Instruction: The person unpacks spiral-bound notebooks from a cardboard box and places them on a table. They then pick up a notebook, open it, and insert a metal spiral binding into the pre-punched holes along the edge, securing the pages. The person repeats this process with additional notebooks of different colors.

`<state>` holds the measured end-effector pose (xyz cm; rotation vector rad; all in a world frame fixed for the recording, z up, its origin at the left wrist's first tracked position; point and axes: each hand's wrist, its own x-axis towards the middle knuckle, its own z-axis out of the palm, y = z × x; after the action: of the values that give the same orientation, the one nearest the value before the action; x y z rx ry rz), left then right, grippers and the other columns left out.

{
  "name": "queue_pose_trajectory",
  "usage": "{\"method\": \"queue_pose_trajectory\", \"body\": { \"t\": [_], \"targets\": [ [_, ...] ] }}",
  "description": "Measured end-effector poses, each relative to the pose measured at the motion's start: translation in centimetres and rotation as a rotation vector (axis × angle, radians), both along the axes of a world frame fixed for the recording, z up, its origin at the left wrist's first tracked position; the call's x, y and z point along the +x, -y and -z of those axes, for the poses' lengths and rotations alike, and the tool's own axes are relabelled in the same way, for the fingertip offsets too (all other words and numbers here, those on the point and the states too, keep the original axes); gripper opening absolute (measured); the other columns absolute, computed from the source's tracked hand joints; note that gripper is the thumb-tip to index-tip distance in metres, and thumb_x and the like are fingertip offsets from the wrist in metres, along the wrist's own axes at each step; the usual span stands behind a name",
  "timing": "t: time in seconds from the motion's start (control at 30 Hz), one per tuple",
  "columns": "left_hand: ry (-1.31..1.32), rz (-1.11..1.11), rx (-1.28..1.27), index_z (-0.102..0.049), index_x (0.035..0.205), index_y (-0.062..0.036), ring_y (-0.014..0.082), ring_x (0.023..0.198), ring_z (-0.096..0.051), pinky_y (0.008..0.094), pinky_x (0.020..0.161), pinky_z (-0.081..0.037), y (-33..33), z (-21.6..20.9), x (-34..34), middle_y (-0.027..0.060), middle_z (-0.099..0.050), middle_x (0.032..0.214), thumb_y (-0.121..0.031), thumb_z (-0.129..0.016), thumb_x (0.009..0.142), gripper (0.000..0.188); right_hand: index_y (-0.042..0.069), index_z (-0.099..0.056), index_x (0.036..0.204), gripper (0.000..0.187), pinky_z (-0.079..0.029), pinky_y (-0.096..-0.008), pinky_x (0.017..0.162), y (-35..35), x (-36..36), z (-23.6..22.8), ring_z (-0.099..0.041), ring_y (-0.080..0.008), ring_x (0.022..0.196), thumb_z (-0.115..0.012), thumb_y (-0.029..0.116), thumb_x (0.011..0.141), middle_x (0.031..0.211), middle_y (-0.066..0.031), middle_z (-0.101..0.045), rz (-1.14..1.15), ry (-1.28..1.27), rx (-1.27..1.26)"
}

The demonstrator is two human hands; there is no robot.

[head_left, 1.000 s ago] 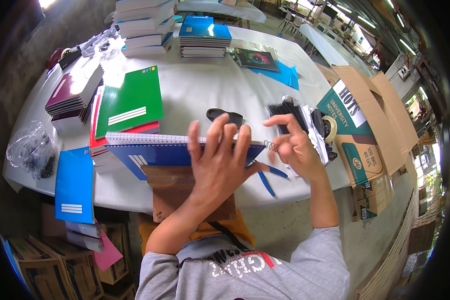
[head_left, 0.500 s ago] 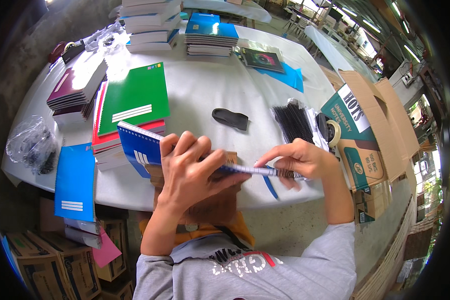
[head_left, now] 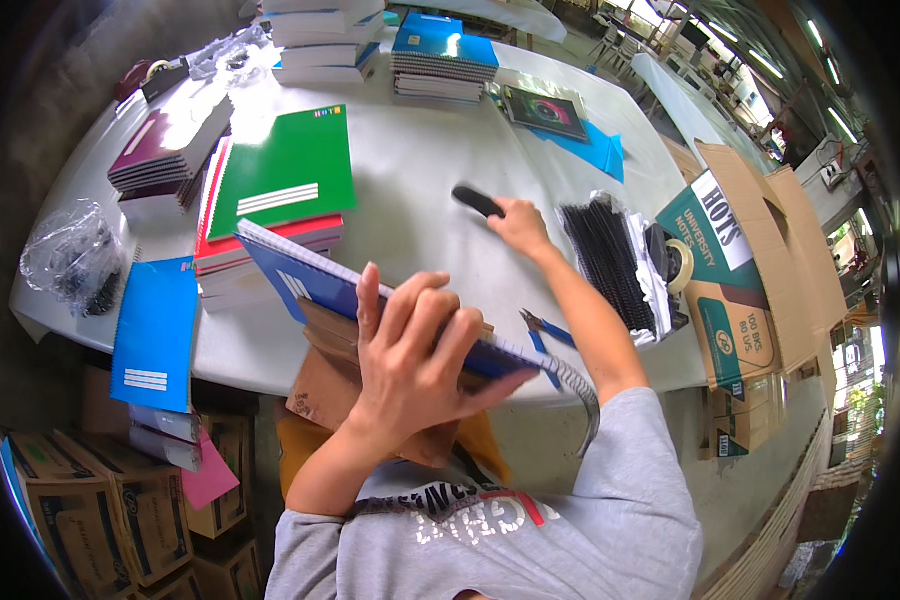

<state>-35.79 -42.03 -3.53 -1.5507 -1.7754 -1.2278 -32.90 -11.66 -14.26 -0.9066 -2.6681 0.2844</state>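
Observation:
A blue-covered notebook (head_left: 290, 278) is tilted near the table's front edge, above a piece of brown cardboard (head_left: 322, 388). My left hand (head_left: 410, 355) grips it, fingers on the near side and thumb stretched along its lower right. From the notebook's right end hangs a loose spiral coil (head_left: 582, 400), curving downward. My right hand (head_left: 520, 228) reaches forward over the table, its fingers closed on the near end of a flat black piece (head_left: 477, 200), whose kind I cannot make out. Blue-handled pliers (head_left: 550, 328) lie under my right forearm.
Green and red notebooks (head_left: 290, 170) are stacked at left, beside maroon ones (head_left: 160, 150) and a blue one (head_left: 155, 320). Farther back stands a blue-topped pile (head_left: 445, 60). Black coils (head_left: 605, 255), a tape roll (head_left: 678, 265) and an open carton (head_left: 720, 290) are at right.
My right hand has left the coil end and moved forward onto the black piece. The coil now droops from the notebook. My left hand still holds the notebook.

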Motion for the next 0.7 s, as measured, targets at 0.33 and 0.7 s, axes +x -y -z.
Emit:
{"method": "queue_pose_trajectory", "body": {
  "t": [0.33,0.7],
  "targets": [
    [0.059,0.026,-0.086,-0.055,0.069,-0.012,0.0232,0.091,-0.052,0.0487,0.105,-0.015,1.1,-0.7,-0.4,0.0047,-0.047,0.077,-0.044,-0.075,0.06,0.039,0.003,-0.07,0.081,0.025,-0.046,-0.0245,0.061,12.6,9.8,-10.9,-0.06,-0.0172,0.068,-0.067,-0.005,0.058,0.073,-0.0081,-0.061,-0.634,-0.528,-0.352],
    [0.055,0.073,-0.034,-0.054,0.072,-0.0079,0.0267,0.087,-0.049,0.0487,0.106,-0.016,1.7,-0.2,-0.2,0.0077,-0.046,0.078,-0.044,-0.077,0.057,0.045,0.003,-0.07,0.079,0.019,-0.049,-0.0271,0.062,14.1,9.8,-15.0,-0.06,-0.0171,0.068,-0.071,0.0,0.06,0.073,-0.0055,-0.061,-1.016,-0.637,-0.487]
  ]
}}
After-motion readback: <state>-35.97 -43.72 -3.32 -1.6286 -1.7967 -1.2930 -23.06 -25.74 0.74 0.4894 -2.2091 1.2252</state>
